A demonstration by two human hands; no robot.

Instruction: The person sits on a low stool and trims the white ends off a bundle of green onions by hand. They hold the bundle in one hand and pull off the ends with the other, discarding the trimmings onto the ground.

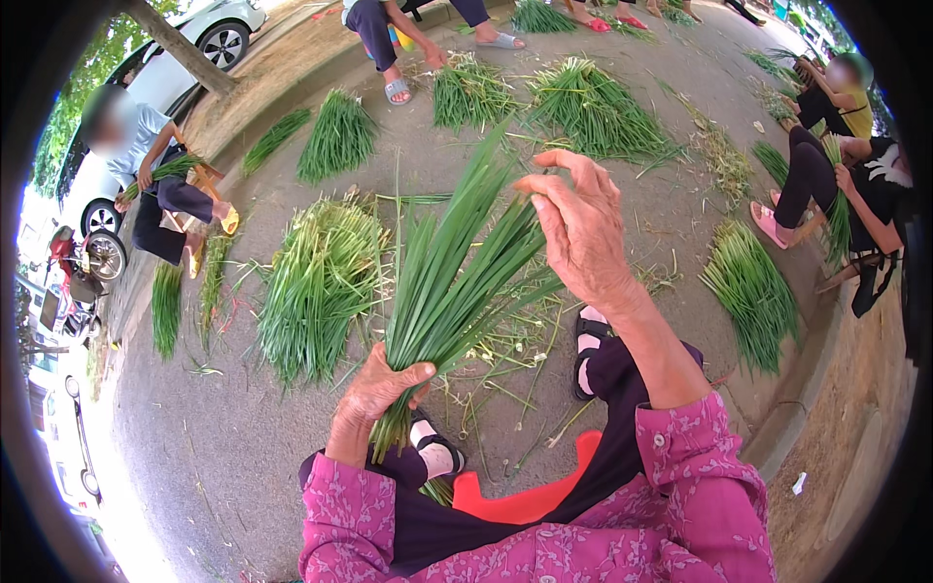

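My left hand (383, 382) is closed around the lower stalks of a bunch of long green leaves, which look like garlic chives (452, 270). The bunch fans out upward, tilted to the right, and its pale stalk ends stick out below my fist. My right hand (583, 218) is raised beside the leaf tips, its fingers bent and apart. No leaf shows clearly between the thumb and forefinger. Left of the bunch lies a large heap of chives (321, 291) on the pavement. Loose trimmed stalks and leaves (510, 357) litter the ground between my feet.
A red plastic stool (525, 503) is beneath me. More chive piles lie ahead (590, 109) and at right (754, 291). Seated people handle chives at left (157, 160), ahead and at right (853, 189). A curb (791, 430) runs along the right. Parked cars and a motorcycle (76, 277) stand left.
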